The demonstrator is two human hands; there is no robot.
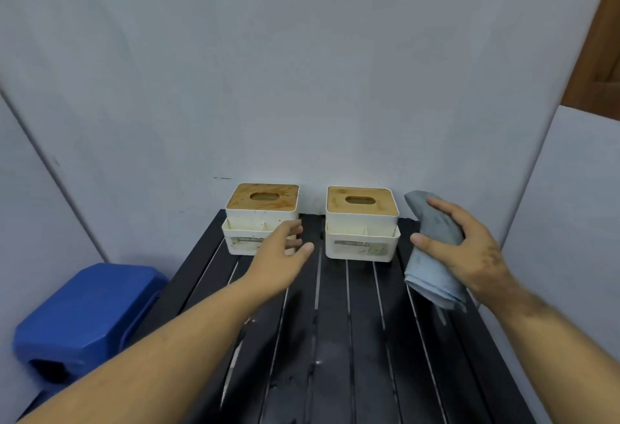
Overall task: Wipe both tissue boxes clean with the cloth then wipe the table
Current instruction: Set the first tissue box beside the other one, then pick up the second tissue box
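The left hand (pixel 285 249) covers the front right corner of the left tissue box (pixel 261 219); contact cannot be confirmed. Label print on both boxes is too blurred to read. The right hand (pixel 469 249) hides the cloth's (pixel 426 272) middle. The table (pixel 335 339) is cut off at 6 o'clock, the blue stool (pixel 84 316) at 8 o'clock.

A chunky blue plastic stool (pixel 85 314) sits low on the left. Plain pale grey wall panels (pixel 302 71) behind, and a brown wooden door (pixel 600 54) edges in top right.
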